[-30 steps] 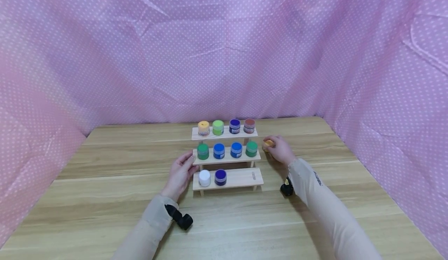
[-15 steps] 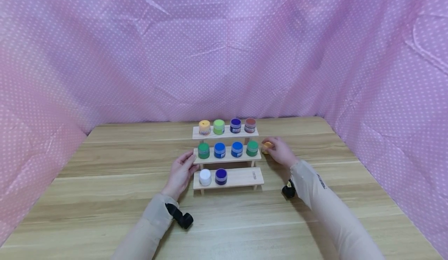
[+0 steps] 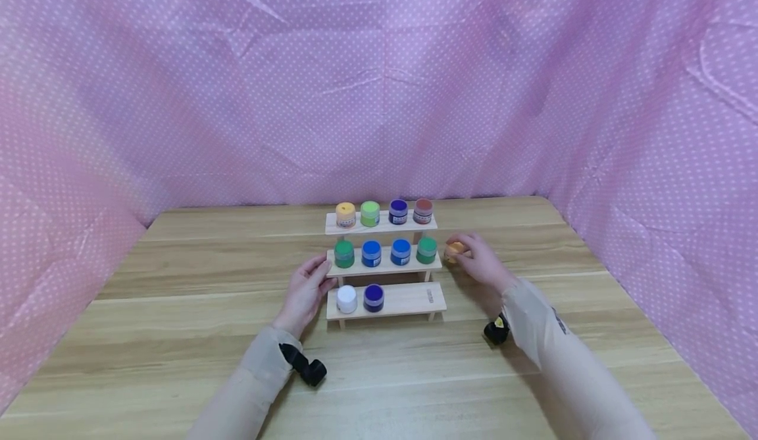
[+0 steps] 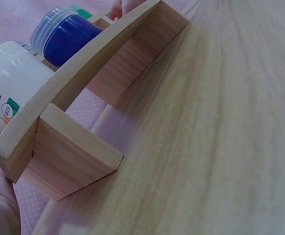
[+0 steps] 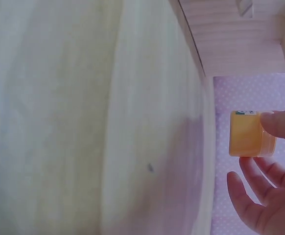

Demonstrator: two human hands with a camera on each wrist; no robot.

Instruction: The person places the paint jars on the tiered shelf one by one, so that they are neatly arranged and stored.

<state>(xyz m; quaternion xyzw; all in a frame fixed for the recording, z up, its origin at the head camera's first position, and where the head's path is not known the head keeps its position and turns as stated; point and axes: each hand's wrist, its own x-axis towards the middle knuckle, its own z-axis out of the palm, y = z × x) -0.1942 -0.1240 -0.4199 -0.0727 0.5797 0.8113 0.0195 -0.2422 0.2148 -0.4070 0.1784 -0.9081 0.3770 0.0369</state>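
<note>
My right hand pinches a small orange-yellow paint jar between thumb and fingers, just past the right end of the middle shelf. The right wrist view shows it upright, lid toward the thumb. At the other end of the middle shelf, my left hand grips the corner, fingertips at its edge. Four-legged wooden steps carry paint jars at three heights. The bottom shelf bears a white jar and a dark purple jar on its left half, with bare wood to their right.
On the middle shelf stand two green jars, one at each end, with two blue jars between. The top shelf holds yellow, lime green, purple and brown-red jars. A pink dotted cloth hangs behind the wooden table.
My right hand, still pinching the orange-yellow jar, shifts slightly, and its wrist and forearm swing a little right and nearer. The left hand keeps its place at the middle shelf.
</note>
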